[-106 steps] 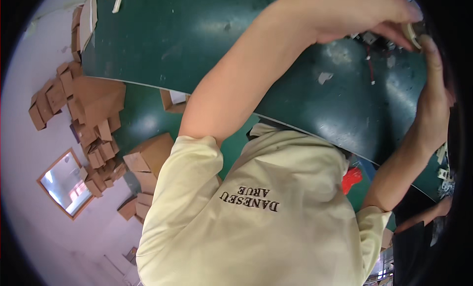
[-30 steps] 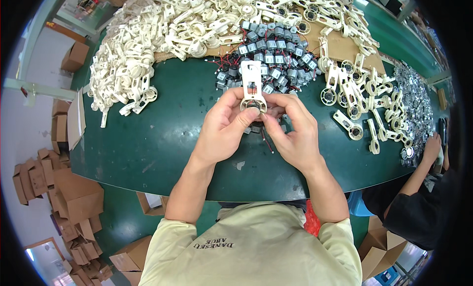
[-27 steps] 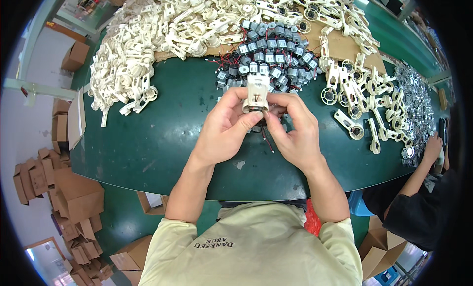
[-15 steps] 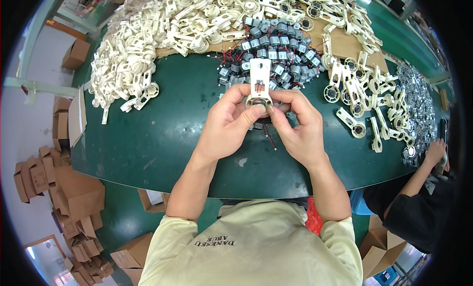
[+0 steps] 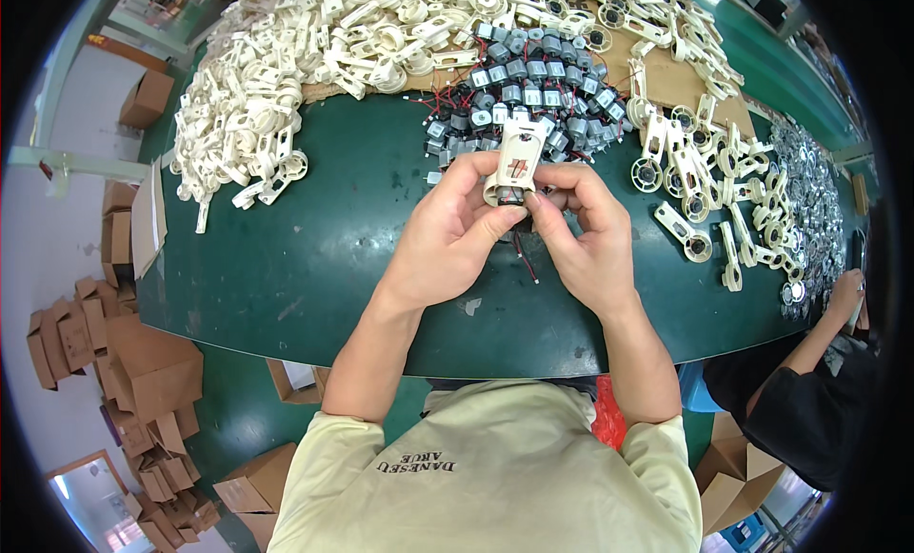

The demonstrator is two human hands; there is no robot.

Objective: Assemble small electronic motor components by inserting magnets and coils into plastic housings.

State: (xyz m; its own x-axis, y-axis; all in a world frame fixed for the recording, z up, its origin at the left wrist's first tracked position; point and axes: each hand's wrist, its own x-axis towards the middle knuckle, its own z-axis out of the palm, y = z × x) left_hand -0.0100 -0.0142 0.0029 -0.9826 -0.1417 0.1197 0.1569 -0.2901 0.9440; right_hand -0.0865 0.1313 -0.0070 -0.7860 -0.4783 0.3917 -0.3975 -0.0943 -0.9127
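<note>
Above the green table, a cream plastic housing with a long handle and a round end is held between both my hands. My left hand grips its round end from the left, thumb pressed on the near rim. From the right, my right hand pinches the same end with thumb and fingertips. Something dark sits inside the round end, and the fingers partly cover it. Below the hands a thin red and black wire hangs or lies; its other end is hidden. Just beyond is a heap of small grey motors with red wires.
Cream housings are piled at the left and back, partly on cardboard. More housings with dark round inserts lie at the right, beside many small shiny parts. A co-worker's hand is at the far right. Cardboard boxes stand left.
The housing has tilted, its handle end swinging slightly right and toward me. Both hands have shifted a little to the right and keep their grip. The co-worker's hand moved slightly.
</note>
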